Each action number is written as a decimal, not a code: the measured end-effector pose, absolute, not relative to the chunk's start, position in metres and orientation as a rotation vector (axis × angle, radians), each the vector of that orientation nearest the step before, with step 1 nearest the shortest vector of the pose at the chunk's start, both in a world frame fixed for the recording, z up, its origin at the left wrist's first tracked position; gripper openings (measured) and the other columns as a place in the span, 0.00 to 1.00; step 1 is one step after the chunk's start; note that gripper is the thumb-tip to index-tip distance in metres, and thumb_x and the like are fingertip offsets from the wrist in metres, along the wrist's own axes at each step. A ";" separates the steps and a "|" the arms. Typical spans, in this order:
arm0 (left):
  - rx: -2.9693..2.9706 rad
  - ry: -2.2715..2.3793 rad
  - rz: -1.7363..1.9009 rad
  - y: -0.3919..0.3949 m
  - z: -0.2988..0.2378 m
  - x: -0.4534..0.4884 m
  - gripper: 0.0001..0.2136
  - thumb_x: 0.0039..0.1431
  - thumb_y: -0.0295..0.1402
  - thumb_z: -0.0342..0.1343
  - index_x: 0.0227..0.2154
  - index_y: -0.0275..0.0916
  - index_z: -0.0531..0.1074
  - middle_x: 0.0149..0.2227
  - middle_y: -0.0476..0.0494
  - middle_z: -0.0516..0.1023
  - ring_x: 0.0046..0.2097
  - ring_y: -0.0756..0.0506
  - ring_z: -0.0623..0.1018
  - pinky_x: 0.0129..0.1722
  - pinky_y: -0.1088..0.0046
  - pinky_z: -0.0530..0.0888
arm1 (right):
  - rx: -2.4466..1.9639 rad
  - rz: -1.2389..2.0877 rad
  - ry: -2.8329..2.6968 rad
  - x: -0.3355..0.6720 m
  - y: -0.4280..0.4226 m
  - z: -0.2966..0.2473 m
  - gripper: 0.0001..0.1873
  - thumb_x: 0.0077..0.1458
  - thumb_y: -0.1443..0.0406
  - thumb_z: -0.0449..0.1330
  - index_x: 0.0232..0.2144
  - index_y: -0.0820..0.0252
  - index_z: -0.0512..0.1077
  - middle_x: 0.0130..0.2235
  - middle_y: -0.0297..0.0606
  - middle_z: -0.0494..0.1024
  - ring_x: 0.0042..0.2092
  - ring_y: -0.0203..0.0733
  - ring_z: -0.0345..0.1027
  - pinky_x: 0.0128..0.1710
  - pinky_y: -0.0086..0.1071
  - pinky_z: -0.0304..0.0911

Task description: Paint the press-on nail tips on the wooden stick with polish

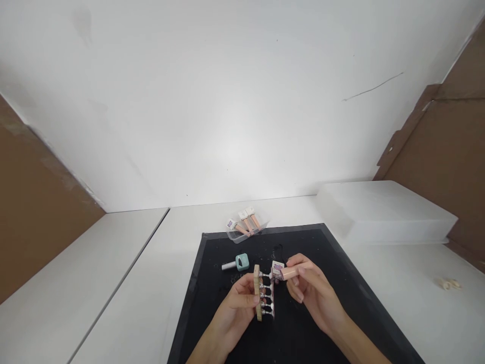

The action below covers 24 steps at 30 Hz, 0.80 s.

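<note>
My left hand (238,308) grips the pale base of a nail tip display stand (257,298), held on its side above the black mat. Several metal stems project to the right from the base, with nail tips at their ends. My right hand (312,290) is closed around the pink cap of a nail polish brush (290,273). The cap's left end is by the topmost nail tip; its bristles are too small to make out. A white-labelled polish bottle (278,265) shows just behind the cap. Left of it, a teal bottle (242,262) with a silver cap lies on the mat.
A clear plastic tray (237,238) at the mat's far edge holds three pink-capped bottles. The black mat (303,237) lies on a white table. At right stand a translucent white box (394,212) and a small beige item (449,284). A white wall rises behind.
</note>
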<state>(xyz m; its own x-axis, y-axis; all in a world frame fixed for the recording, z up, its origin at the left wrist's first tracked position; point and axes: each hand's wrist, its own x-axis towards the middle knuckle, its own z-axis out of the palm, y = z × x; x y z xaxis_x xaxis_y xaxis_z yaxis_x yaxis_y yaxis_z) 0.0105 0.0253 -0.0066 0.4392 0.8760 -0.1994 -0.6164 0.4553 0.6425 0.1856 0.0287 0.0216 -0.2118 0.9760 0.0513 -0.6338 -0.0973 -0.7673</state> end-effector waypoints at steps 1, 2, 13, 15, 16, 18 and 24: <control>0.525 0.559 0.983 0.025 -0.007 0.010 0.14 0.34 0.23 0.64 0.30 0.35 0.75 0.27 0.48 0.74 0.29 0.51 0.71 0.33 0.73 0.63 | -0.582 1.632 -0.808 0.186 0.029 0.021 0.09 0.51 0.61 0.60 0.30 0.61 0.73 0.20 0.29 0.63 0.18 0.28 0.51 0.18 0.26 0.47; 0.522 0.557 0.984 0.026 -0.007 0.010 0.14 0.33 0.23 0.64 0.30 0.35 0.75 0.27 0.48 0.74 0.29 0.51 0.71 0.33 0.73 0.63 | -0.586 1.631 -0.809 0.186 0.029 0.021 0.09 0.51 0.61 0.60 0.30 0.61 0.73 0.20 0.29 0.63 0.18 0.28 0.51 0.18 0.26 0.47; 0.511 0.560 0.982 0.026 -0.008 0.011 0.15 0.32 0.23 0.64 0.30 0.35 0.75 0.26 0.48 0.73 0.29 0.51 0.71 0.34 0.73 0.63 | -0.628 1.600 -0.706 0.187 0.032 0.019 0.08 0.52 0.61 0.59 0.32 0.60 0.72 0.21 0.29 0.63 0.18 0.27 0.51 0.17 0.25 0.48; 0.512 0.555 0.979 0.027 -0.008 0.010 0.15 0.33 0.23 0.64 0.30 0.35 0.75 0.26 0.48 0.74 0.29 0.51 0.71 0.34 0.73 0.63 | -0.617 1.616 -0.694 0.187 0.032 0.020 0.08 0.51 0.61 0.60 0.31 0.60 0.72 0.21 0.29 0.63 0.18 0.27 0.51 0.17 0.25 0.47; 0.509 0.558 0.981 0.027 -0.008 0.010 0.15 0.33 0.23 0.64 0.30 0.35 0.75 0.26 0.48 0.74 0.29 0.51 0.71 0.34 0.73 0.63 | -0.608 1.627 -0.697 0.187 0.031 0.020 0.08 0.51 0.61 0.60 0.31 0.61 0.73 0.20 0.29 0.63 0.18 0.27 0.51 0.17 0.25 0.47; 0.504 0.564 0.980 0.027 -0.008 0.010 0.15 0.33 0.23 0.64 0.30 0.36 0.75 0.27 0.48 0.73 0.29 0.50 0.71 0.34 0.72 0.63 | -0.586 1.651 -0.718 0.186 0.031 0.021 0.09 0.50 0.61 0.60 0.30 0.61 0.73 0.20 0.28 0.62 0.18 0.27 0.51 0.17 0.25 0.46; 0.506 0.550 0.997 0.026 -0.010 0.010 0.15 0.33 0.22 0.64 0.30 0.37 0.75 0.26 0.49 0.73 0.29 0.51 0.71 0.33 0.73 0.63 | -0.555 1.683 -0.791 0.186 0.030 0.021 0.10 0.51 0.60 0.60 0.30 0.62 0.73 0.19 0.28 0.62 0.18 0.27 0.51 0.17 0.25 0.47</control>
<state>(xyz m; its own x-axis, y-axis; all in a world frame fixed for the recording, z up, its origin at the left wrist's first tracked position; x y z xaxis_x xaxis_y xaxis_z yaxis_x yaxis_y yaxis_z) 0.0103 0.0262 -0.0095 0.4315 0.8804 -0.1969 -0.6365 0.4518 0.6251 0.1856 0.0300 0.0215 -0.2501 0.9673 0.0421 -0.6500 -0.1355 -0.7478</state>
